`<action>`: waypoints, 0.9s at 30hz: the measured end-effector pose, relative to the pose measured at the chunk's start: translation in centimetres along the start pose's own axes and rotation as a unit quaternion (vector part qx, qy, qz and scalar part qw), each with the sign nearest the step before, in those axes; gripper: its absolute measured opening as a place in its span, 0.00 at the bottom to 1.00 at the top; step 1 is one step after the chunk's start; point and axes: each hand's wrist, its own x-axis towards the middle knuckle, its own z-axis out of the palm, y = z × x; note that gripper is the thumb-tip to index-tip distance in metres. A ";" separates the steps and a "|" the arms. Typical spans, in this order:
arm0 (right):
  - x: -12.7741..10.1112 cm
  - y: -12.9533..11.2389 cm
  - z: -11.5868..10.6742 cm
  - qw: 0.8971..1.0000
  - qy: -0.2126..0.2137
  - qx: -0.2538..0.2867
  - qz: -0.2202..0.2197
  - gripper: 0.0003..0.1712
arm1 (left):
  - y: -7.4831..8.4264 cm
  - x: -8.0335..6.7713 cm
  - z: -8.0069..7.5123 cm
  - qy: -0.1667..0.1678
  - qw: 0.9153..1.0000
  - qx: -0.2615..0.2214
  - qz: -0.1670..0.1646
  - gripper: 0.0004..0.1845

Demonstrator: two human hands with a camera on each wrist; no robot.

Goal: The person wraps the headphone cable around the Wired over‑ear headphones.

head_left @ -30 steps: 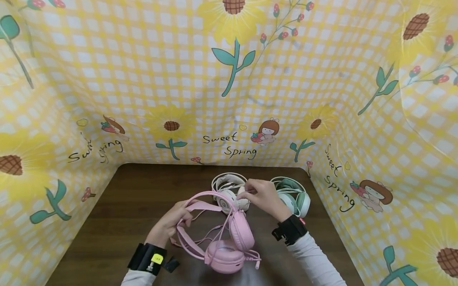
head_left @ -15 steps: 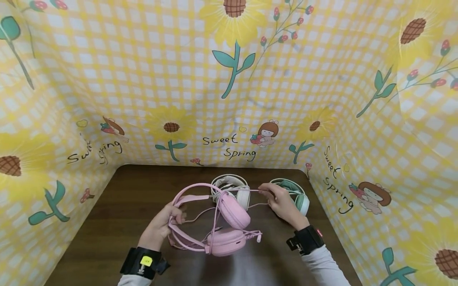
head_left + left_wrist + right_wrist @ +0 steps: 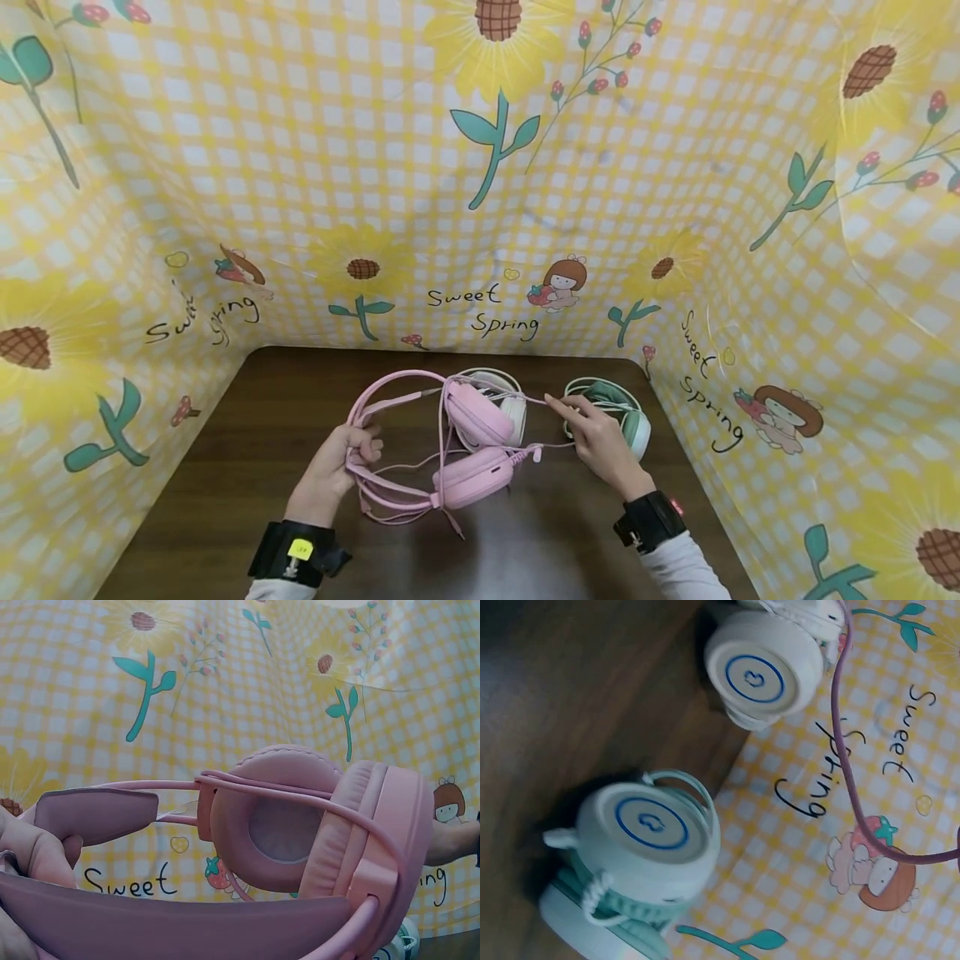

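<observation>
My left hand [image 3: 326, 467] grips the headband of a pair of pink headphones [image 3: 474, 477], held up over the table with both ear cups toward the right. A pink cable [image 3: 841, 735] loops round the headband and ear cups. My right hand [image 3: 603, 446] pinches a stretch of that cable, pulled out to the right of the headphones. Other cable loops and a plug end hang below the cups. In the left wrist view the left fingers [image 3: 49, 859] curl at the padded headband, beside the ear cushions [image 3: 274, 817].
White headphones [image 3: 515, 417] stand behind the pink ones, partly hidden by them. White headphones with green cushions [image 3: 637, 433] stand at the back right, near my right hand. The dark wooden table [image 3: 277, 400] is walled by a yellow checked cloth [image 3: 390, 167] on three sides.
My left hand has moved slightly left and the pink headphones have turned, with the cups rising. My right hand has drawn the cable out to the right, away from the white headphones.
</observation>
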 end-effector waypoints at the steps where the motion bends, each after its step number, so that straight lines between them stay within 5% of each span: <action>1: -0.2 0.0 0.1 1.000 0.011 0.008 -0.002 0.29 | 0.0 -0.1 0.0 -0.002 1.000 -0.006 0.003 0.28; 7: -0.7 0.1 0.6 0.994 0.099 0.025 -0.033 0.10 | 0.2 -0.1 0.1 -0.018 0.999 -0.010 0.032 0.28; 16: -1.3 0.0 1.3 0.995 0.093 0.005 -0.024 0.11 | 0.3 0.4 0.7 0.008 0.997 -0.070 0.036 0.30; 19: -1.3 0.0 1.5 0.998 0.054 -0.004 -0.007 0.17 | 0.5 0.6 0.9 0.015 0.995 -0.095 0.038 0.30; 22: -1.3 -0.2 1.9 0.999 -0.028 -0.019 0.032 0.29 | 0.5 0.7 1.2 0.020 0.992 -0.116 0.038 0.29; 27: -1.5 -1.2 2.7 0.981 -0.169 -0.026 0.091 0.45 | 0.3 0.8 1.9 0.028 0.990 -0.138 0.021 0.28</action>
